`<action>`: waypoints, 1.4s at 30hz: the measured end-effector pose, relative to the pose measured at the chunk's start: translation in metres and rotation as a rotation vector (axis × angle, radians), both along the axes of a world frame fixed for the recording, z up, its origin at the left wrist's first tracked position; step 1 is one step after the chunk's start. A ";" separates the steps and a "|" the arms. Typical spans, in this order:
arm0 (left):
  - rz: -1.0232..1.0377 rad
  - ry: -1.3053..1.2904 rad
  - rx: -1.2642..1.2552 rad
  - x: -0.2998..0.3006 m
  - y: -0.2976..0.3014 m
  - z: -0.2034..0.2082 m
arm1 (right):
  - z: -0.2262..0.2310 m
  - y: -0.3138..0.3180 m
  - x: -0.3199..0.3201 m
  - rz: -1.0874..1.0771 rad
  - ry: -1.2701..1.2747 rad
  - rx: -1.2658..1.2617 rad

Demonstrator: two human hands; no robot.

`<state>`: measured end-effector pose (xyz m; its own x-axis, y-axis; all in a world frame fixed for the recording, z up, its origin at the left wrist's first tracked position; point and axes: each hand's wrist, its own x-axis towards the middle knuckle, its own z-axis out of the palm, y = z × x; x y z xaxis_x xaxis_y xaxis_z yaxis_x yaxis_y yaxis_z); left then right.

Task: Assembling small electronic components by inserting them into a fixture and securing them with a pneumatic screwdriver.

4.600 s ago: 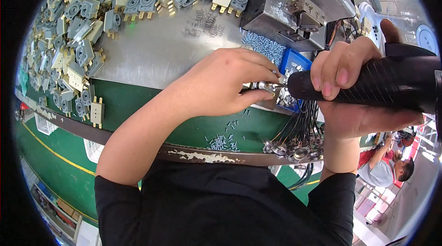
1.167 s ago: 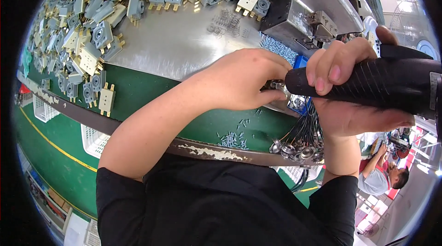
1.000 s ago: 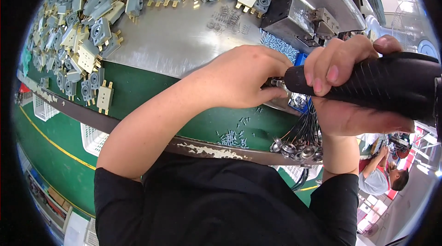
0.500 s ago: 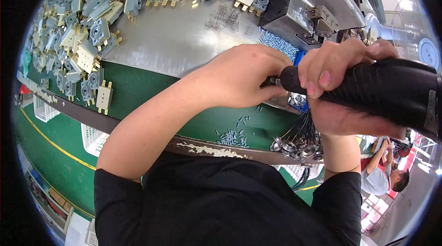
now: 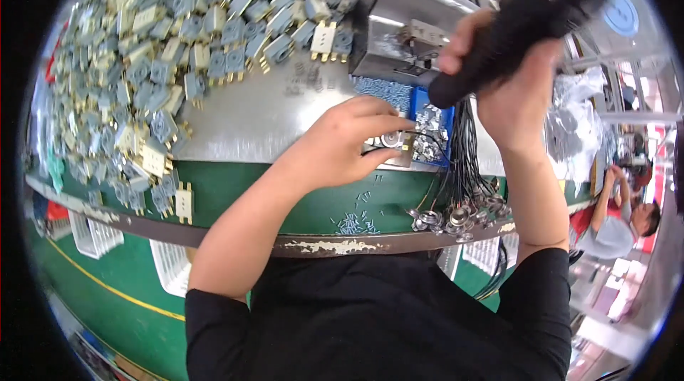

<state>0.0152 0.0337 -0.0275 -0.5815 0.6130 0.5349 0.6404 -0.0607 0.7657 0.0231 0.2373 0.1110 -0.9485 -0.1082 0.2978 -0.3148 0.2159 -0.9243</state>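
Observation:
My left hand (image 5: 356,140) pinches a small part with a round, pale metal face (image 5: 390,140) between thumb and fingers; a dark wire runs off it to the right. Much of this part is covered by the fingers. Raised to the upper right, my right hand (image 5: 516,85) is wrapped around a black electric screwdriver (image 5: 491,49), its nose tilted down to the left and apart from the part. Just right of my left fingers, a blue tray (image 5: 449,128) holds small metal pieces (image 5: 429,131). A pile of small screws (image 5: 385,89) lies behind my left hand.
Many grey and cream terminal blocks (image 5: 228,46) are heaped at the far left. Springs (image 5: 305,81) lie on the metal sheet (image 5: 242,124). Black cables (image 5: 467,153) with round metal ends (image 5: 459,218) hang near the front edge, beside loose screws (image 5: 354,224). A metal housing (image 5: 388,24) stands behind.
The screwdriver has lifted up and away from my left hand, uncovering the round-faced part and the blue tray. My left hand still pinches the part. The view has shifted.

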 end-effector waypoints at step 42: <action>0.280 -0.069 0.109 0.037 -0.014 0.059 | -0.023 0.050 0.059 0.132 0.736 0.856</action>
